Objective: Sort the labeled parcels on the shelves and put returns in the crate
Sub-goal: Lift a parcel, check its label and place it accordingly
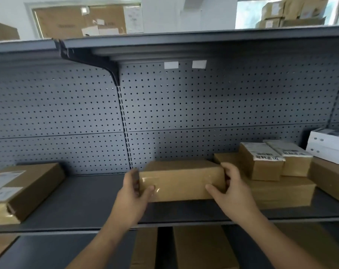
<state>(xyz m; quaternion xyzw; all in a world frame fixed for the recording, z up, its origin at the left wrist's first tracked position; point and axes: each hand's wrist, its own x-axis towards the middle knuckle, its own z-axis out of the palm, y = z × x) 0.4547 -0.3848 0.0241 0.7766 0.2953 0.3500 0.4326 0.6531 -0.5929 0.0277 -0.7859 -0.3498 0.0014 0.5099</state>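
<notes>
Handling a brown parcel (181, 181) on the grey shelf (87, 206), we seem mid-sort: next we need its label, unseen from here. Our left hand (134, 197) grips its left end, our right hand (232, 191) its right, thumbs on the front, both forearms reaching up.

Both my arms reach forward, left hand (133, 195) and right hand (233, 193) clasping opposite ends of the parcel (181, 184), thumbs on its front.
</notes>
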